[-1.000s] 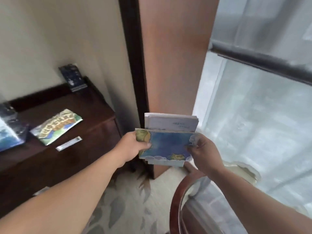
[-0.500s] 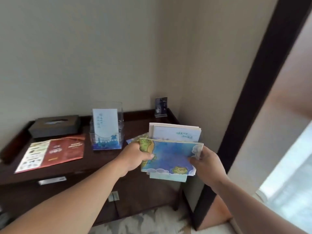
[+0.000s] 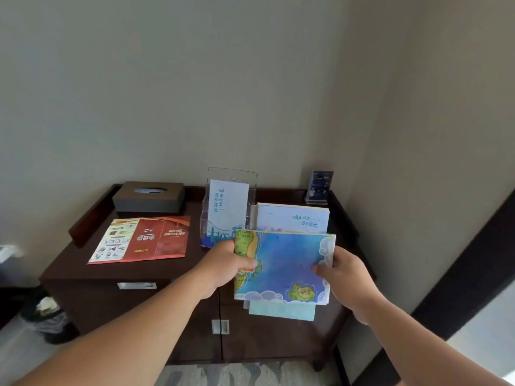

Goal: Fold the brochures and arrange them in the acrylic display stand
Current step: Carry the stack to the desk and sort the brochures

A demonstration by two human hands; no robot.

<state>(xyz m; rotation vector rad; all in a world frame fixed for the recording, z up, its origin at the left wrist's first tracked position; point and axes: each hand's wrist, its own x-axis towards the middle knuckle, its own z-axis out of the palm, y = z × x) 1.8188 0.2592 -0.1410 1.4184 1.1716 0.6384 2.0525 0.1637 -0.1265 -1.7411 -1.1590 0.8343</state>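
Right of centre, a staggered stack of brochures (image 3: 289, 263) is pinched at its left edge by the left hand (image 3: 225, 267) and at its right edge by the right hand (image 3: 345, 277), thumbs on top. The acrylic display stand (image 3: 250, 185) is seen just above and left of it, one pale brochure (image 3: 228, 210) upright inside. Lower sheets could be let slip if either pinch is eased; the light stand could be tipped if the stack is pushed in whole.
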